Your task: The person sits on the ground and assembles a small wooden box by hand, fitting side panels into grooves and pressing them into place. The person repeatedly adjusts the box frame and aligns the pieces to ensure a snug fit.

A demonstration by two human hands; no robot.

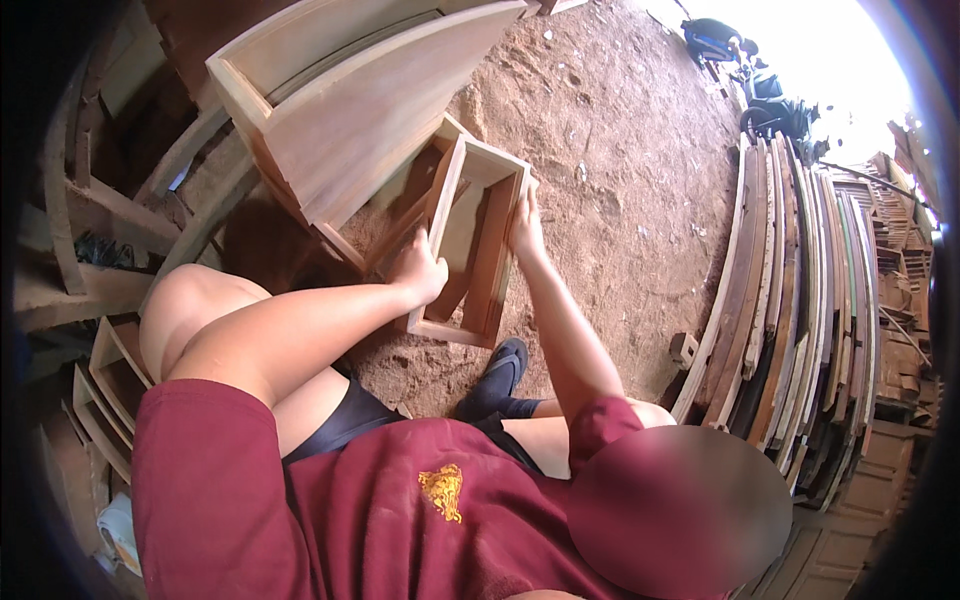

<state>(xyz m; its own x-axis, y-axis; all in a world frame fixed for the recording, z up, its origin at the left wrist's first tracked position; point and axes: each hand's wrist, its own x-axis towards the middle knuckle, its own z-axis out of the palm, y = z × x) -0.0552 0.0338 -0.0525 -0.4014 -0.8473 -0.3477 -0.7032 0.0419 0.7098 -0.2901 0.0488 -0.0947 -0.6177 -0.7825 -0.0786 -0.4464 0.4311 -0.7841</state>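
An open wooden box frame with light rims and reddish-brown inner walls stands tilted on the dirt ground between my arms. My left hand is closed at its left rim, thumb outward; the fingertips are partly hidden. Along the outer face of the right wall lies my right hand, fingers stretched out and touching the wood. Left of the frame and against it rests a larger pale wooden cabinet piece with a smooth panel side and an open recess on top.
Long planks are stacked along the right, with a small wooden block beside them. My foot in a dark shoe is just below the box frame. Wooden parts crowd the left, and a pale plastic container sits lower left.
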